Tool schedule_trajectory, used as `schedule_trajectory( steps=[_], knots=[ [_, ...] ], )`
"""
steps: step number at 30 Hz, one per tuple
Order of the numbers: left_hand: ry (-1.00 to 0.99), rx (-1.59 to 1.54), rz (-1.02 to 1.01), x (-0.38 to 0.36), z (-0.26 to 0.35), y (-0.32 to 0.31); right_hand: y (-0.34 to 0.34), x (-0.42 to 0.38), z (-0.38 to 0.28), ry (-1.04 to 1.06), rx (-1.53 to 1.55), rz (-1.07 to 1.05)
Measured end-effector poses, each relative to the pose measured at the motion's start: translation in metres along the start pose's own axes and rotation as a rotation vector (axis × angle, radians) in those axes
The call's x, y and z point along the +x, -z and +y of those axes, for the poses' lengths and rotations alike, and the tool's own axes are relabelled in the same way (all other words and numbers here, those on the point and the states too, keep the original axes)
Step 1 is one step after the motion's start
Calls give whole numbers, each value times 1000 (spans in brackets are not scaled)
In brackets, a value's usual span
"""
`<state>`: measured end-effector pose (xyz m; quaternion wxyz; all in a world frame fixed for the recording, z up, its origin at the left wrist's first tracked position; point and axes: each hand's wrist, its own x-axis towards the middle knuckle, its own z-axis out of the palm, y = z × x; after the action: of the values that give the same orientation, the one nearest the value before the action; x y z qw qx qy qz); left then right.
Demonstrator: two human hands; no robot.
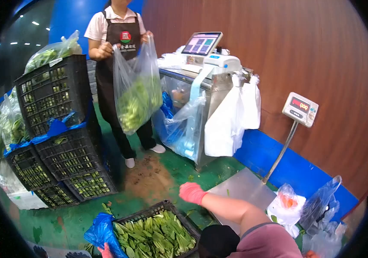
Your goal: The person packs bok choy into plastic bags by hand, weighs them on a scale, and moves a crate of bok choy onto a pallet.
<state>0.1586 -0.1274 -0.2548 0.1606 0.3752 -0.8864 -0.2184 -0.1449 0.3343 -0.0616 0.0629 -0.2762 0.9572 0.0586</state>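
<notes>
Black-covered head (218,241) of a bent co-worker is seen nearest the camera, with one pink-gloved hand (192,192) raised just past the right side of a black slatted plastic crate (188,222), while a crumpled blue plastic bag (102,234) at its left is touched by another pink-gloved hand (105,250). Loose green leafy vegetables (158,236) are held in that near crate, and handling of them is judged to be under way; for any reach there, clearance past the co-worker's arm would be needed. Neither of the wearer's hands can be made out, so whether they are open or closed cannot be told.
</notes>
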Motion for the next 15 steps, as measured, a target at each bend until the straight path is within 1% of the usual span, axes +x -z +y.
schedule_trajectory(
  steps=[1, 3, 4, 5, 6, 7, 8, 9, 10, 11, 13, 15],
  knots=[
    [-47, 77, 16, 5, -12, -2, -21, -3, 32, 4, -14, 87],
    [-154, 239, 45, 19, -38, -1, -35, -21, 109, 100, 75, 516],
    [-210, 319, 62, 27, -50, 0, -31, -27, 147, 54, 54, 618],
    [-263, 393, 85, 42, -84, -17, -23, -27, 188, -27, 169, 635],
    [-279, 401, 80, 12, 19, 47, -4, -30, 225, -281, 146, 544],
    [159, -229, 211, -13, 81, 96, 29, -44, 247, -434, 314, 607],
    [159, -489, 171, -15, 76, 103, 60, -41, 291, -511, 466, 570],
    [164, -747, 132, -20, 71, 110, 89, -42, 319, -653, 465, 574],
    [-98, -159, 270, -53, 134, 154, 105, -35, 354, -670, 468, 690],
    [95, -120, 156, -71, 175, 186, 119, -23, 388, -684, 529, 766],
    [146, -389, 129, -98, 172, 203, 156, -4, 421, -715, 474, 913],
    [-15, -495, 186, -130, 199, 222, 183, 22, 446, -733, 483, 969]
  ],
)
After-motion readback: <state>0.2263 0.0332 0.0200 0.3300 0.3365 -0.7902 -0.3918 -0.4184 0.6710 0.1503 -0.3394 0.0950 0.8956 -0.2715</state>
